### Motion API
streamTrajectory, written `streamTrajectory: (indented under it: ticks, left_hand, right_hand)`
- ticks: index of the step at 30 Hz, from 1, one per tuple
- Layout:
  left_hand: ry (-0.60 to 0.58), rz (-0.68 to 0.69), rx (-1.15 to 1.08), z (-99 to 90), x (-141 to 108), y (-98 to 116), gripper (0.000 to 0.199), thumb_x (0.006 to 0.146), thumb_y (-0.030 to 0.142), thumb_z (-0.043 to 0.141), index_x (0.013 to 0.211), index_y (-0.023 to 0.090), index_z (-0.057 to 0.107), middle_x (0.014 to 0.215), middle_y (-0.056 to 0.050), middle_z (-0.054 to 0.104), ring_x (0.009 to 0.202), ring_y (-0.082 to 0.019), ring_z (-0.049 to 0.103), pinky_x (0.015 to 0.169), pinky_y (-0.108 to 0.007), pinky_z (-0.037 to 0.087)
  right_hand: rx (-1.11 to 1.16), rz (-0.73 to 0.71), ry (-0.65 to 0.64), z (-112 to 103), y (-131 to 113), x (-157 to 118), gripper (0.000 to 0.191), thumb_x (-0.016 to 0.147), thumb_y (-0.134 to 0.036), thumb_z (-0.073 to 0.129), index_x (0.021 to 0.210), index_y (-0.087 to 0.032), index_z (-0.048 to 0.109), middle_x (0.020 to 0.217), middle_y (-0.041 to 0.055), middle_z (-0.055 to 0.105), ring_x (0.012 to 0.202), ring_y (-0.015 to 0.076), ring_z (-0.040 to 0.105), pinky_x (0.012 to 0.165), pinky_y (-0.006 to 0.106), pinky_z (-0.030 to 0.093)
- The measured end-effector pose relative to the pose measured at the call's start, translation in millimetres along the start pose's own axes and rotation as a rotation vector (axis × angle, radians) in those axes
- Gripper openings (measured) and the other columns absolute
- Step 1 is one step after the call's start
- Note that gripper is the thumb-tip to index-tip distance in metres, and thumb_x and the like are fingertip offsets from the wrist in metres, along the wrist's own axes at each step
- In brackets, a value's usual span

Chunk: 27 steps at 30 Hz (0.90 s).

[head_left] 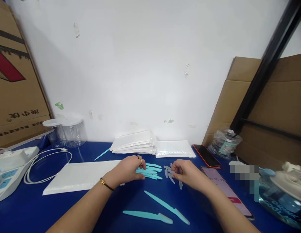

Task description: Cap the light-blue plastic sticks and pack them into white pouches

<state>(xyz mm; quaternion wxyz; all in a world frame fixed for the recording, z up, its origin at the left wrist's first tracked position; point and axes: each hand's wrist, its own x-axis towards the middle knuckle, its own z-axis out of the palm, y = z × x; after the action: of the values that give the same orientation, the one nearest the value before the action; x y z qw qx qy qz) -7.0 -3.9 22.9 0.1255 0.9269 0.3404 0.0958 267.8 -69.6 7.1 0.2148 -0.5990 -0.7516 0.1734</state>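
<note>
My left hand point(132, 170), wearing a ring and a dark bracelet, has its fingers curled round the handle ends of a pile of turquoise eyebrow razors point(152, 171). Their other ends point right. Close by, my right hand point(185, 173) pinches at a small group of translucent blade caps point(171, 178); its fingertips partly hide the one they grip. Two more eyebrow razors lie nearer to me, one slanted point(165, 204) and one almost level point(145, 214). Another thin turquoise razor point(102, 154) sticks out beside the white packets.
White padded mailers point(133, 142) are stacked by the wall, with a single mailer point(80, 174) lying left. Clear jars point(72, 132), a white cable point(31, 168) and a power strip point(9, 178) stand left. Two phones point(228, 191), point(206, 155) and a water jug point(283, 197) are right.
</note>
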Motion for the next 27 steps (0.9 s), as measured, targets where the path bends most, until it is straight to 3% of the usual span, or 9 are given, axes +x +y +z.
streamTrajectory:
  ticks: [2, 6, 10, 16, 20, 23, 27]
  left_hand:
    - [-0.063, 0.087, -0.066, 3.3, -2.6, 15.0, 0.029, 0.071, 0.042, 0.069, 0.093, 0.025, 0.064, 0.092, 0.000, 0.061, 0.082, -0.016, 0.057, 0.064, -0.022, 0.038]
    - [-0.184, 0.257, -0.065, 22.0, -4.2, 39.8, 0.030, 0.070, 0.042, 0.071, 0.094, 0.027, 0.065, 0.084, 0.003, 0.062, 0.073, -0.014, 0.057, 0.058, -0.022, 0.037]
    - [-0.165, 0.223, 0.036, 35.5, -2.5, 41.7, 0.011, 0.074, 0.034, 0.069, 0.079, 0.025, 0.065, 0.076, 0.004, 0.063, 0.069, -0.013, 0.056, 0.055, -0.022, 0.033]
    - [-0.150, 0.134, 0.046, 23.2, -1.5, 30.4, 0.007, 0.076, 0.030, 0.067, 0.075, 0.024, 0.064, 0.071, 0.005, 0.063, 0.066, -0.012, 0.055, 0.053, -0.021, 0.031]
    - [-0.118, 0.101, 0.020, 7.7, -3.5, 30.2, 0.007, 0.078, 0.030, 0.063, 0.076, 0.023, 0.064, 0.071, 0.005, 0.063, 0.066, -0.011, 0.055, 0.054, -0.020, 0.032]
    - [-0.083, 0.070, 0.051, -1.5, -5.4, 22.2, 0.008, 0.079, 0.029, 0.062, 0.073, 0.022, 0.062, 0.070, 0.005, 0.063, 0.066, -0.011, 0.055, 0.055, -0.020, 0.032]
    - [-0.036, -0.051, 0.065, -2.4, -5.0, -0.7, 0.005, 0.078, 0.025, 0.060, 0.073, 0.022, 0.060, 0.072, 0.004, 0.064, 0.067, -0.012, 0.055, 0.055, -0.021, 0.031]
  right_hand:
    - [0.030, -0.015, -0.079, -2.3, -5.6, -5.5, 0.011, 0.076, -0.028, 0.061, 0.076, -0.018, 0.064, 0.068, 0.0000, 0.063, 0.060, 0.0122, 0.055, 0.052, 0.020, 0.037]
    - [0.055, -0.035, -0.359, -5.3, -12.1, -18.4, 0.019, 0.069, -0.035, 0.069, 0.071, -0.017, 0.066, 0.059, -0.0025, 0.059, 0.054, 0.0104, 0.052, 0.046, 0.018, 0.033]
    - [0.009, -0.031, -0.523, -1.4, -14.5, -24.4, 0.025, 0.058, -0.036, 0.077, 0.072, -0.018, 0.067, 0.058, -0.0045, 0.059, 0.050, 0.0095, 0.051, 0.042, 0.018, 0.030]
    - [0.006, -0.041, -0.414, 7.5, -23.0, -19.1, 0.006, 0.070, -0.022, 0.066, 0.068, -0.018, 0.062, 0.059, -0.0043, 0.058, 0.053, 0.0085, 0.049, 0.046, 0.017, 0.030]
    - [-0.018, -0.110, -0.331, 5.9, -24.8, -18.7, 0.007, 0.076, -0.019, 0.058, 0.068, -0.018, 0.057, 0.062, -0.0039, 0.057, 0.054, 0.0088, 0.048, 0.048, 0.018, 0.031]
    - [-0.082, -0.148, -0.252, 1.7, -18.0, -17.5, 0.009, 0.076, -0.016, 0.055, 0.068, -0.018, 0.055, 0.065, -0.0028, 0.059, 0.056, 0.0099, 0.049, 0.050, 0.019, 0.031]
    - [-0.160, -0.075, -0.122, -3.1, 0.5, -8.3, 0.011, 0.078, -0.020, 0.055, 0.067, -0.018, 0.057, 0.065, -0.0007, 0.060, 0.057, 0.0120, 0.051, 0.050, 0.021, 0.032]
